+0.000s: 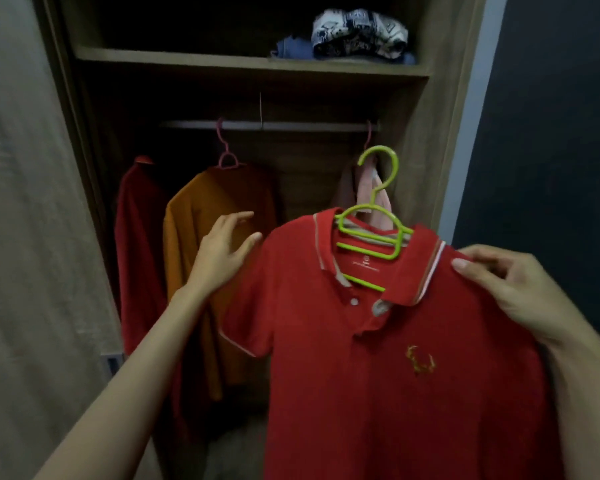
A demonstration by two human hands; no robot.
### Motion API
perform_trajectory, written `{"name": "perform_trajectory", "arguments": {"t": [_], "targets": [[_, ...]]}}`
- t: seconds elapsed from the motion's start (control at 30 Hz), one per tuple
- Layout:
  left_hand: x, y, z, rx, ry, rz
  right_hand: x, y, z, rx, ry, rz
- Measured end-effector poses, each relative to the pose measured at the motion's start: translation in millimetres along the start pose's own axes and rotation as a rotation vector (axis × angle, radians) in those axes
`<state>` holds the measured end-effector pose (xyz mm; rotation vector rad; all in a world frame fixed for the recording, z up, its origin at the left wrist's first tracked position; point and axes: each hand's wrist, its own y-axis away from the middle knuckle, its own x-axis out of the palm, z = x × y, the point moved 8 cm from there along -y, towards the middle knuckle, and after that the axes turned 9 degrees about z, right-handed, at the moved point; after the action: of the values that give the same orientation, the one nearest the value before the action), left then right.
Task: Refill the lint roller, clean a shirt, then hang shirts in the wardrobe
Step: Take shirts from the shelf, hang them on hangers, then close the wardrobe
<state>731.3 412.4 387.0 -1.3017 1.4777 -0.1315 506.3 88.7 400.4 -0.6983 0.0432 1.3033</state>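
Observation:
A red polo shirt (388, 358) with a gold emblem hangs on a green hanger (378, 220), held up in front of the open wardrobe. My right hand (510, 289) pinches the shirt's right shoulder. My left hand (222, 251) is open, fingers spread, at the shirt's left shoulder and in front of an orange shirt (201, 254). The green hook sits below the rail (291, 125) and is not on it.
On the rail hang a dark red shirt (139, 244), the orange one on a pink hanger (226, 150), and a pale pink garment (371, 188) at the right end. Folded clothes (354, 36) lie on the shelf above. The wardrobe door (32, 237) stands at left.

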Motion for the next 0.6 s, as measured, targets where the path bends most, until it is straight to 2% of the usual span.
{"name": "perform_trajectory", "arguments": {"t": [0.1, 0.23, 0.4, 0.6], "targets": [[-39.8, 13.5, 5.1, 0.016, -0.15, -0.175, 9.1, -11.8, 2.1, 0.005, -0.048, -0.087], [-93.5, 33.6, 19.1, 0.0, -0.335, -0.405, 56.3, -48.4, -5.7, 0.008, -0.109, -0.174], [-139.8, 43.2, 65.2, -0.098, -0.46, -0.478, 120.6, -107.9, -8.8, -0.04, -0.109, -0.3], [-160.1, 43.5, 126.1, -0.211, -0.424, -0.5, 166.7, -184.7, -10.4, -0.017, 0.061, -0.431]]}}
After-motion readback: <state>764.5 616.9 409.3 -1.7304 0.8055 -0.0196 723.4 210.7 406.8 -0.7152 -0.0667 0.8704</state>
